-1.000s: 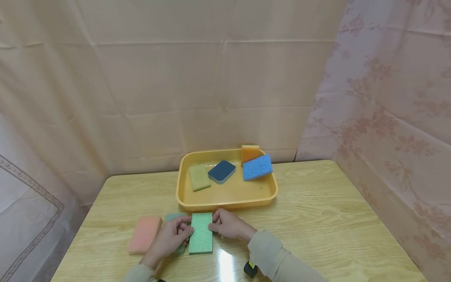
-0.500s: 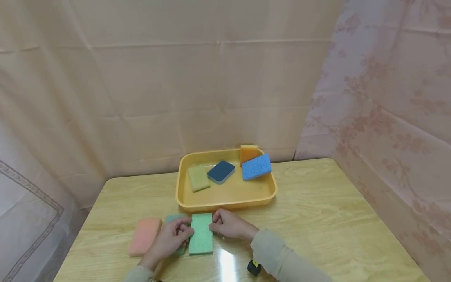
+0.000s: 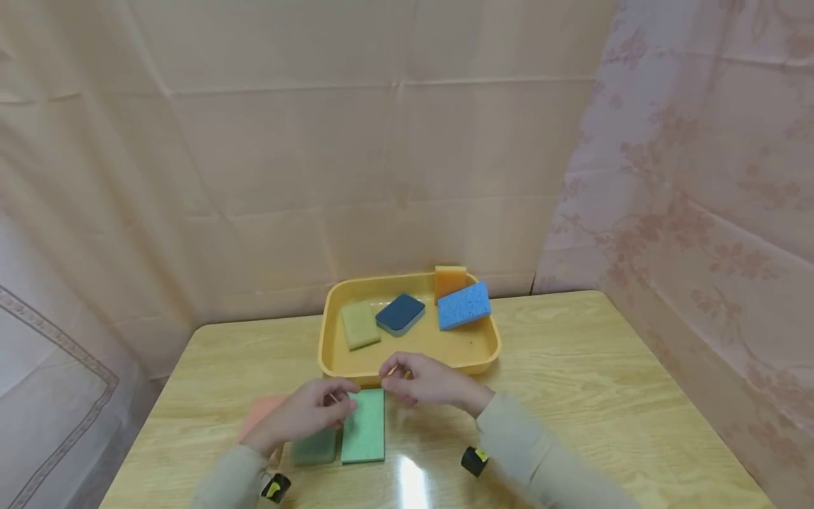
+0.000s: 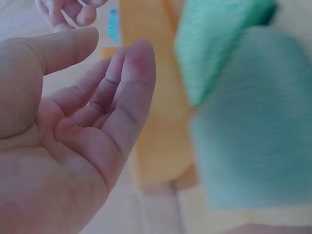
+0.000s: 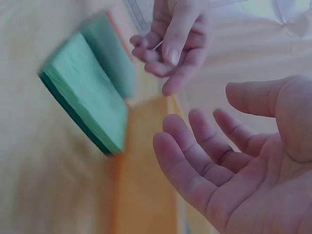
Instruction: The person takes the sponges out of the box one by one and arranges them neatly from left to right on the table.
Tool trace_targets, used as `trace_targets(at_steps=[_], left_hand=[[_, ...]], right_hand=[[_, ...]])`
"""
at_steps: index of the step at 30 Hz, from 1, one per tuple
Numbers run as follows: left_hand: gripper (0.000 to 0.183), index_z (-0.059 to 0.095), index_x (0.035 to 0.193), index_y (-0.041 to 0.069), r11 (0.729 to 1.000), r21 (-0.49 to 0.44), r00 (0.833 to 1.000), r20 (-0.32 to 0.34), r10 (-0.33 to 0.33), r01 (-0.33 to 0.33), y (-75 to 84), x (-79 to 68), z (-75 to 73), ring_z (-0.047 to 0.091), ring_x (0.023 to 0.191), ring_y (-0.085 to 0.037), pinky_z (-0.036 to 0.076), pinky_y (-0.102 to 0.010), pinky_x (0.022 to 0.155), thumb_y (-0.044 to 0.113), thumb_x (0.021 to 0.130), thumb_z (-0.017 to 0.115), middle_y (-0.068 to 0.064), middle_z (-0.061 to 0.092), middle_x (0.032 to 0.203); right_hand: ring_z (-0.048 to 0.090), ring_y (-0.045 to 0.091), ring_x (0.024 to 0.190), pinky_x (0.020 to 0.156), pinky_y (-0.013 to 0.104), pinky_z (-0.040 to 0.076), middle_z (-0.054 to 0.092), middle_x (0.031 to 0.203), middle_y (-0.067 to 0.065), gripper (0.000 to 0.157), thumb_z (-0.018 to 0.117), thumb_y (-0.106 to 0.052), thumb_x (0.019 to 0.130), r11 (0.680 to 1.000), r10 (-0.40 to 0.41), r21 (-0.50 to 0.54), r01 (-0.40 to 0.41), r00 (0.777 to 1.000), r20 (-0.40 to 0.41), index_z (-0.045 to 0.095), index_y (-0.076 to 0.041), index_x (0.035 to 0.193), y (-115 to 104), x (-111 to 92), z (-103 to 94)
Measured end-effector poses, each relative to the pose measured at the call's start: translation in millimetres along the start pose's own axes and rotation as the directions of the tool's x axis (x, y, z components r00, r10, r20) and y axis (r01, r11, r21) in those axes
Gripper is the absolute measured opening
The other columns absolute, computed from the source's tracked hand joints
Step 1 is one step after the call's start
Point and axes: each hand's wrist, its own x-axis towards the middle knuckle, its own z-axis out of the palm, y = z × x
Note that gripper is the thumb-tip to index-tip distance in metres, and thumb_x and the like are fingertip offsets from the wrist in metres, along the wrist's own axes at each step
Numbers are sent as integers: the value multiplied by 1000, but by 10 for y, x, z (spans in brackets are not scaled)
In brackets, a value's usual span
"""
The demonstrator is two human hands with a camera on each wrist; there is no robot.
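A light green sponge (image 3: 365, 435) lies on the table just in front of the yellow tray (image 3: 407, 370). To its left is a darker, grey-green sponge (image 3: 314, 448), partly hidden by my left hand (image 3: 309, 412). That hand is raised over the sponges, its fingers relaxed and holding nothing. My right hand (image 3: 435, 383) hovers above the tray's front rim, and in the right wrist view its fingers (image 5: 185, 170) are loosely spread with nothing in them. A pink sponge (image 3: 259, 410) lies farther left, largely behind my left hand and wrist.
Inside the tray are a yellow sponge (image 3: 360, 325), a dark blue sponge (image 3: 400, 313), an orange sponge (image 3: 449, 281) standing on edge and a speckled blue sponge (image 3: 464, 306) leaning at the right wall. The wooden table (image 3: 572, 382) reaches back to a beige curtain (image 3: 286, 177).
Both hands have let go of the light green sponge's sides and lifted away. The right hand moved up toward the tray. The sponges stay in place.
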Motion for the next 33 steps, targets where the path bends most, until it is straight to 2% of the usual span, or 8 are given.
trace_targets(at_steps=[4,9,13,16,20,26,29,33], left_hand=[[38,60,130,-1,997,80,1000,-8,21,-21,203,107,-140,66,85,-33,58,-37,73,25,103,62,-15,66,102],[34,62,128,6,986,166,1000,0,25,-24,425,301,-298,65,84,-33,56,-43,75,29,103,62,-11,66,102],[34,63,127,3,978,207,999,11,39,-40,561,483,-411,66,88,-32,57,-38,76,27,103,62,-10,66,101],[35,63,125,-1,968,247,999,7,31,-32,637,619,-497,66,89,-30,58,-36,76,25,102,63,-9,68,100],[36,63,125,-4,952,307,1000,-3,-20,20,701,795,-618,66,90,-29,58,-36,76,25,102,64,-9,69,101],[35,62,125,-6,946,302,993,-25,-114,116,730,1026,-760,65,99,-35,59,-39,81,20,103,61,-16,68,113],[36,61,127,-7,937,318,990,-42,-138,144,736,1114,-788,66,99,-35,59,-40,81,20,103,61,-18,67,116],[37,61,128,-6,920,332,978,-68,-196,207,739,1215,-806,65,103,-33,58,-39,83,21,103,60,-17,67,119]], right_hand=[[67,36,97,82,46,58,62,111,12,36,61,-28,104,999,38,8,-37,998,-48,54,-8,133,-139,44,-241],[68,33,101,84,42,59,58,114,15,46,62,-28,103,994,84,83,-77,993,-79,48,-7,141,-241,143,-545],[67,31,104,87,42,58,58,124,16,51,61,-26,104,986,118,128,-106,989,-93,43,-3,146,-301,224,-739],[64,36,112,91,45,56,55,135,21,54,58,-24,105,972,144,204,-120,984,-107,38,0,149,-311,293,-853],[57,41,122,98,48,52,45,146,24,57,56,-22,106,932,192,334,-139,973,-130,32,2,152,-296,397,-961],[52,39,127,106,51,45,34,156,22,60,53,-19,107,878,244,450,-162,961,-130,26,3,156,-243,554,-1025],[45,42,132,110,53,40,26,160,24,60,52,-17,106,824,275,541,-167,953,-126,25,3,156,-195,627,-1012],[31,47,141,114,54,34,13,164,27,64,54,-16,105,734,328,658,-167,936,-128,23,0,158,-136,709,-973]])
